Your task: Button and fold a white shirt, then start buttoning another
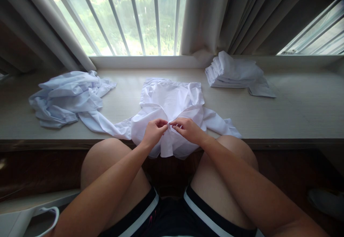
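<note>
A white long-sleeved shirt (pixel 185 115) lies spread at the front edge of the pale ledge (pixel 123 83), its lower part hanging over toward my lap. Its sleeves stretch out to both sides. My left hand (pixel 155 132) pinches the fabric at the shirt's front opening. Directly opposite, my right hand (pixel 189 130) grips the other front edge, thumb and fingers closed. Both sets of fingertips meet at the middle of the opening. Any button between them is too small to make out.
To the left is a crumpled heap of white clothing (pixel 66 99). A folded white stack (pixel 233 74) sits at the back right. Behind the ledge are a barred window (pixel 142 22) and grey curtains (pixel 204 18). My knees are against the ledge's front edge.
</note>
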The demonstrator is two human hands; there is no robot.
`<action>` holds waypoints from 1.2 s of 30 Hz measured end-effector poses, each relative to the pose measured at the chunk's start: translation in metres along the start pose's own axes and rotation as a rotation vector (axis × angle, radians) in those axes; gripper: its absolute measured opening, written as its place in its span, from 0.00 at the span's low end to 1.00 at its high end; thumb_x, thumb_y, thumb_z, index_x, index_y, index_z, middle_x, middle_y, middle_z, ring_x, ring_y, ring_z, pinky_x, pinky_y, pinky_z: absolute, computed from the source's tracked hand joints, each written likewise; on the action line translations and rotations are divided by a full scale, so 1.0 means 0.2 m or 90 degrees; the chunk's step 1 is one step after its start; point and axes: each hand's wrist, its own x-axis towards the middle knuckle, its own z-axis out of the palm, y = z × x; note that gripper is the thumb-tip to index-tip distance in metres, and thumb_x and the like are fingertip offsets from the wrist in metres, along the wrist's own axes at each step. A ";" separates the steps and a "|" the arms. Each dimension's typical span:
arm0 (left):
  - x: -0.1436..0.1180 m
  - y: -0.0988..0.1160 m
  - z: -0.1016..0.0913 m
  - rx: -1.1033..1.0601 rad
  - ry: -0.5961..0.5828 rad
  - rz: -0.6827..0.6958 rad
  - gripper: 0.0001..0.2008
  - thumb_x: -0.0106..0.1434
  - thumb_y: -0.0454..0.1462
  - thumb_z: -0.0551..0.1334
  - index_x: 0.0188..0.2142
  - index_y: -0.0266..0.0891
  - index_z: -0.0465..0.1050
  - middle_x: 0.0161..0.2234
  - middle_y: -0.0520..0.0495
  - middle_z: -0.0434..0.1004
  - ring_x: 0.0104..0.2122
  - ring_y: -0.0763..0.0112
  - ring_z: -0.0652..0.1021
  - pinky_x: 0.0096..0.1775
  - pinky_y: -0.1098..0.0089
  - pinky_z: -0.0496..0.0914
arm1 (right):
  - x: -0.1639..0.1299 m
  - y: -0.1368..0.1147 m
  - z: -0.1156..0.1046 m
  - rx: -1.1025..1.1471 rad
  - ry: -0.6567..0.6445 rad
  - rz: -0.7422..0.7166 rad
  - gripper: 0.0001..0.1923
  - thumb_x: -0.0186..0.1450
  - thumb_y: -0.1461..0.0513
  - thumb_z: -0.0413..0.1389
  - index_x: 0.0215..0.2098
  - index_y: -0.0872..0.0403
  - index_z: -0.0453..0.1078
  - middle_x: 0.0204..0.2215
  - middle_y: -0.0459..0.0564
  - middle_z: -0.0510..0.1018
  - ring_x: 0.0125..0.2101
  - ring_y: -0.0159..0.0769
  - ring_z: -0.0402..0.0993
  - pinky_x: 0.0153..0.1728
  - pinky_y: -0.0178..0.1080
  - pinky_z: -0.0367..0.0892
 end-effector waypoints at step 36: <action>-0.02 0.02 0.00 -0.066 -0.016 -0.036 0.13 0.53 0.40 0.70 0.37 0.35 0.79 0.31 0.47 0.80 0.32 0.70 0.76 0.33 0.72 0.68 | 0.00 0.03 0.00 0.033 -0.008 0.009 0.15 0.69 0.66 0.58 0.52 0.51 0.80 0.44 0.47 0.83 0.38 0.31 0.78 0.40 0.33 0.71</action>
